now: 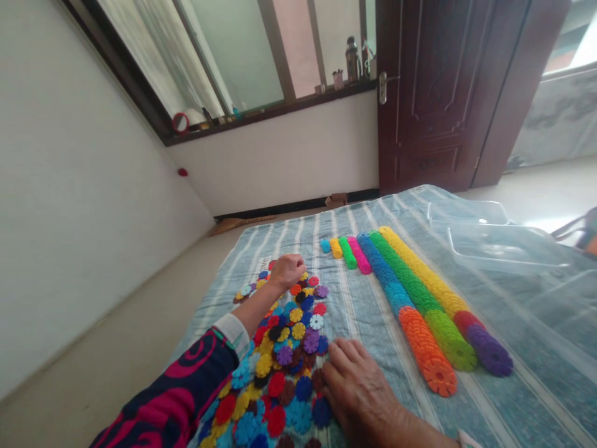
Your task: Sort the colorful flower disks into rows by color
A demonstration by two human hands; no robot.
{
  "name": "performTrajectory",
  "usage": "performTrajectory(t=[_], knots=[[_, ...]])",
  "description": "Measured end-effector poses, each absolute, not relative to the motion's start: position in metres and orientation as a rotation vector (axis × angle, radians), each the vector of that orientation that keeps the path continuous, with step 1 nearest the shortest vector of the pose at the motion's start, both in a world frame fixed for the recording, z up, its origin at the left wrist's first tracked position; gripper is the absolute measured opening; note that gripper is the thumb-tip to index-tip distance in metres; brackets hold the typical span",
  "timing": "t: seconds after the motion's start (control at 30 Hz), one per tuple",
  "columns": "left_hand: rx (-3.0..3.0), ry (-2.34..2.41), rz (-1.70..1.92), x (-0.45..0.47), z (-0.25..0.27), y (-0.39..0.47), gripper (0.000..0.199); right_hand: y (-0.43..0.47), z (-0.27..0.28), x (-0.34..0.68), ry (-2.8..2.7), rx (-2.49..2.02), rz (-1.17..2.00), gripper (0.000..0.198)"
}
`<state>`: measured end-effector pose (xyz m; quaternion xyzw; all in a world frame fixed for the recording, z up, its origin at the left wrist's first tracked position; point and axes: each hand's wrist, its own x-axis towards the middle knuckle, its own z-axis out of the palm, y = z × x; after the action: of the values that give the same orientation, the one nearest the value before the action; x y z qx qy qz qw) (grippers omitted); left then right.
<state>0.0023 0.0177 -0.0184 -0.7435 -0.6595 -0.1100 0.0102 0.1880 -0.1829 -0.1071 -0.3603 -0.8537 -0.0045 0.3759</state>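
Though L fingers (295,267) curled, R fingers (344,352) half-bent at edge of disc pile (284,355), grips unclear, cloth strip (368,314) alongside.

The person's sleeved left arm (200,367) is stretched well forward, the left hand (288,272) curled inward, its fingertips hidden from me. The right hand (362,387) sits farther back, palm down, fingers (346,354) bent, wrist (417,429) bare.

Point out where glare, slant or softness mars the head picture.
Head view: bright daylight washes out the floor beyond the clear containers, making their edges hard to trace; head view: window and door lean, probably camera tilt or wide-angle stretch; head view: the discs' fine detail looks soft.
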Motion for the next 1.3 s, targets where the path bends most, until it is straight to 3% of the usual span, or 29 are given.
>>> performTrajectory(t=[0.43,0.8,1.3], knots=[[-2.587,-2.031,-0.198,-0.052,-0.011,-0.078,0.014,-0.187,-0.097,0.197,-2.239,-0.867,0.068,0.008],[-2.636,-1.938,0.050,-0.034,-0.014,-0.079,0.008,-0.186,-0.095,0.198,-2.245,-0.876,0.087,0.009],[-2.521,-2.070,-0.054,-0.037,-0.015,-0.084,0.009,-0.183,-0.098,0.194,-2.245,-0.898,0.062,0.010]])
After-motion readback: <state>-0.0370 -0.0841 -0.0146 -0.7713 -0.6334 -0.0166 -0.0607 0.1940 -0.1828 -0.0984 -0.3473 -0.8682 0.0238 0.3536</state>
